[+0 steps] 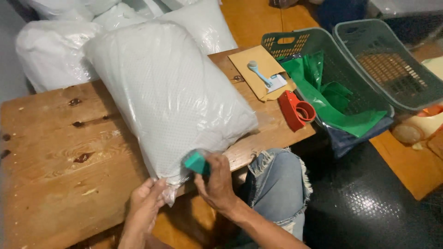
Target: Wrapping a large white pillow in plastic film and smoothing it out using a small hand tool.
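Lower centre: left hand (pixel 146 203) pinches the plastic-wrapped pillow (pixel 170 97) by its bag end; right hand (pixel 216 182) grips a teal tool (pixel 196 162). Best handled with the plastic held taut, flat on the wooden table (pixel 50 170).

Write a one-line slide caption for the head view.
Left hand grips the end of a plastic-bagged white pillow on a wooden table while the right hand holds a small green tool against it.

2 hands (pixel 147 203) (pixel 217 182) at the near end of a plastic-wrapped white pillow (pixel 170 97), green tag (pixel 196 162) in right fingers (pixel 203 177).
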